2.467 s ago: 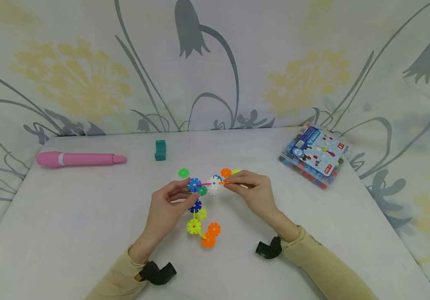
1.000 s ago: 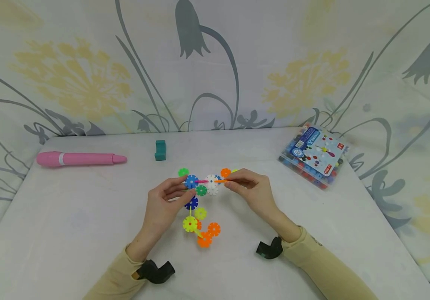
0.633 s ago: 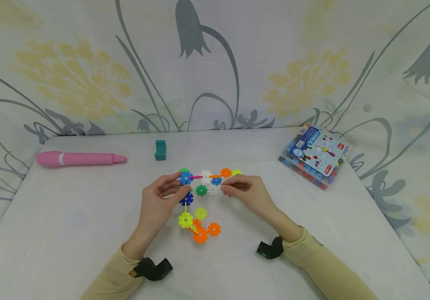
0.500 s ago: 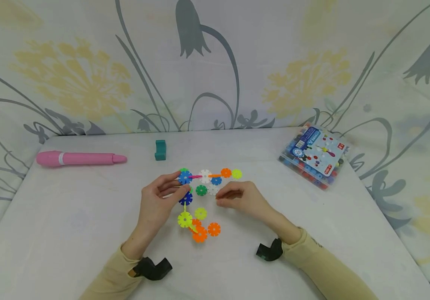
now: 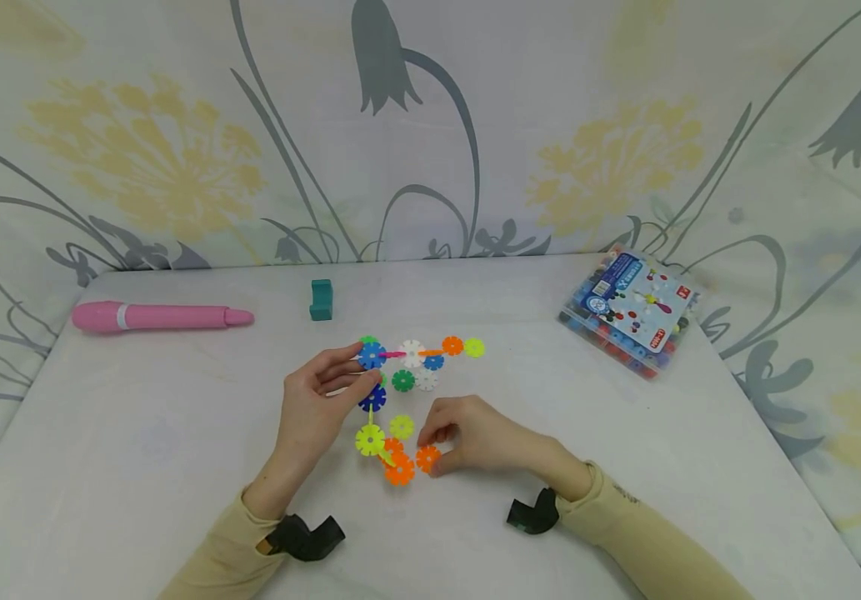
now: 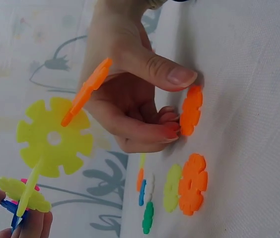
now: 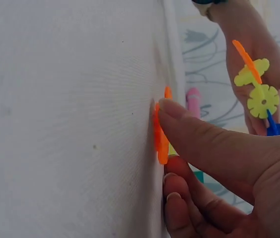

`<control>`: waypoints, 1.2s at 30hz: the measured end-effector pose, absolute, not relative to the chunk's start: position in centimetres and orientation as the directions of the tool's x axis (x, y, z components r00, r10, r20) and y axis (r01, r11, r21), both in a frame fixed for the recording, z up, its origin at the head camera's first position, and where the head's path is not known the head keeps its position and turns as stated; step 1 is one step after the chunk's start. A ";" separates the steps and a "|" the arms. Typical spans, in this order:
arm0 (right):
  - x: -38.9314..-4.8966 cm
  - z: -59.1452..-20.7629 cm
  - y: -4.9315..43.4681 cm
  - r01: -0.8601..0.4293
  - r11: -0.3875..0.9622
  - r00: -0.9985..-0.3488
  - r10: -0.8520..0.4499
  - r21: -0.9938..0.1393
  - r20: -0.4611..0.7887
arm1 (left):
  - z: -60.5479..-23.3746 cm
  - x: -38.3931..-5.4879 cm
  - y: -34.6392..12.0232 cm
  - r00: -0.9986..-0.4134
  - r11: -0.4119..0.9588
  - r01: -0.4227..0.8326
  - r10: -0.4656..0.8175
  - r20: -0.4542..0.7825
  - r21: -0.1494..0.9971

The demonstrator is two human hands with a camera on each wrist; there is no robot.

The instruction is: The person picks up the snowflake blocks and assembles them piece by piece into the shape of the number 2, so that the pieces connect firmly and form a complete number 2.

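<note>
My left hand (image 5: 321, 408) holds a chain of joined plastic snowflake discs raised above the table. From the light blue disc (image 5: 372, 355) at its fingertips, one arm runs right through a white disc (image 5: 412, 353) to an edge-on orange disc. Another arm comes down through a dark blue disc (image 5: 374, 398) and a yellow disc (image 5: 370, 440) to an orange end disc (image 5: 400, 470). My right hand (image 5: 486, 437) pinches a loose orange disc (image 5: 427, 459) at the tabletop. In the left wrist view, thumb and fingertips meet the edges of that orange disc (image 6: 191, 110).
Loose discs lie around the chain, among them green (image 5: 403, 381), yellow-green (image 5: 402, 427) and yellow (image 5: 474, 348). Farther back are a pink wand-like object (image 5: 163, 317), a teal block (image 5: 321, 300) and a clear parts box (image 5: 628, 308) with a printed label.
My right hand let go of the orange disc at the chain's right end, moved down toward the near side and took hold of the loose orange disc. My left hand carried the chain slightly left.
</note>
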State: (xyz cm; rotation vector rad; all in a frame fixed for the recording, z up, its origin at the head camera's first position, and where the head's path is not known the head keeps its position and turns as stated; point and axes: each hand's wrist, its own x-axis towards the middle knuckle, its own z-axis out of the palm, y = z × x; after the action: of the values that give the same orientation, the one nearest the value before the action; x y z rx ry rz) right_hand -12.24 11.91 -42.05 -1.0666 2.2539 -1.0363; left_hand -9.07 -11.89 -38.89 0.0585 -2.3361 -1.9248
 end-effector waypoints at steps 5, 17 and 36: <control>-12.1 -41.9 11.8 -0.499 0.452 -0.604 -0.793 -0.739 -0.077 | -38.9 -9.1 -11.9 -0.992 0.194 0.053 -0.100 0.073 0.980; -11.9 -41.8 11.6 -0.501 0.503 -0.626 -0.772 -0.704 -0.106 | -38.9 -8.9 -11.8 -0.993 0.201 0.036 -0.100 0.057 0.979; -12.5 -41.2 12.4 -0.391 0.409 -0.841 -0.522 -0.824 0.140 | -38.8 -8.9 -11.7 -0.994 0.193 0.037 -0.090 0.055 0.981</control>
State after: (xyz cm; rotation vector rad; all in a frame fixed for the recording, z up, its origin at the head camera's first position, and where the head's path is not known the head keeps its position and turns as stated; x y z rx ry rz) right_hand -12.54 12.37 -41.17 -0.8217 2.5173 -1.4145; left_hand -8.95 -11.74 -38.82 0.0524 -2.3468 -1.9338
